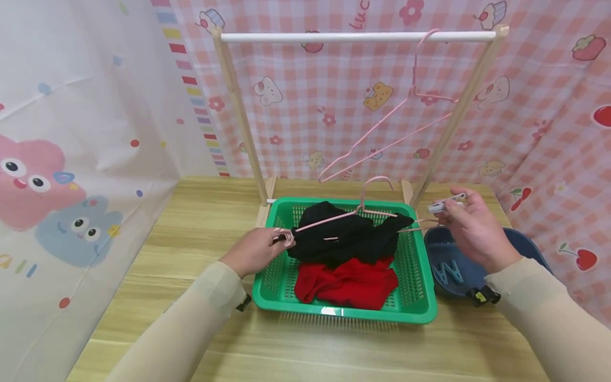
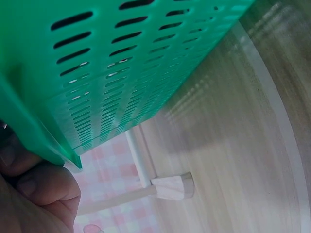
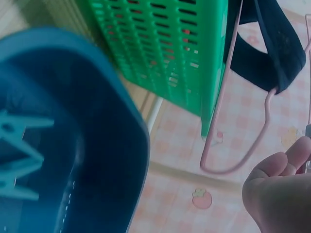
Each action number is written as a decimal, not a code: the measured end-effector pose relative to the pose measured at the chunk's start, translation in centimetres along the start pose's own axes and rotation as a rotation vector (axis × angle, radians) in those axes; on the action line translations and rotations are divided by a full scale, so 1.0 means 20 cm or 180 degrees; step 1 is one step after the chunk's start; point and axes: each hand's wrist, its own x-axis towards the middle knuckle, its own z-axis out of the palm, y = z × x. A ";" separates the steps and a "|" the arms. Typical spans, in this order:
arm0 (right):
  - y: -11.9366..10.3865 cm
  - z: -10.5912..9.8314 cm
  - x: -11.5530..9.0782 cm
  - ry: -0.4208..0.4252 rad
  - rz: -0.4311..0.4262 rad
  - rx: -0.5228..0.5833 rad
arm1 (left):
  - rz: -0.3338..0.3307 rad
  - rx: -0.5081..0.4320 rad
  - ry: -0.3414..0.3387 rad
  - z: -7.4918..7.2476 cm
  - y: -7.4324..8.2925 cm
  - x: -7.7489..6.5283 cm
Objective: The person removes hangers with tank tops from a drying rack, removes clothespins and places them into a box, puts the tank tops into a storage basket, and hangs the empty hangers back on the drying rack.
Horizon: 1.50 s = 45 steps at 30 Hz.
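Observation:
My left hand (image 1: 258,250) grips the left end of a pink hanger (image 1: 329,219), together with the edge of a black garment (image 1: 334,241). That garment hangs along the hanger, over the green basket (image 1: 345,315); a red garment (image 1: 350,285) lies inside. Between thumb and fingers, my right hand (image 1: 477,233) pinches a pale clothespin (image 1: 446,205), just beyond the hanger's right end. In the right wrist view, a black strap (image 3: 250,68) loops around the hanger (image 3: 214,141). The left wrist view shows the left hand (image 2: 43,194) against the basket rim; its grip is mostly hidden.
A blue basin (image 1: 527,244) with blue clothespins (image 1: 448,271) stands right of the basket. Behind rises a wooden rack with a white rail (image 1: 324,37), from which another pink hanger (image 1: 382,119) hangs. Patterned curtains (image 1: 296,106) enclose the wooden table (image 1: 191,233).

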 end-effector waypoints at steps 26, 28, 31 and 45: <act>-0.04 -0.34 -0.18 0.0475 0.0998 -0.2722 | -0.0009 0.0018 -0.0002 0.00 0.01 0.00; -0.05 -0.35 -0.20 0.0472 0.1120 -0.3323 | -0.0012 0.0013 0.0002 0.00 0.01 0.01; -0.05 -0.36 -0.22 0.0492 0.1230 -0.3908 | -0.0007 0.0002 0.0008 0.00 0.00 0.01; 0.04 -0.41 -0.31 0.0352 0.1187 -0.4573 | -0.0012 -0.0011 0.0016 0.00 0.00 0.00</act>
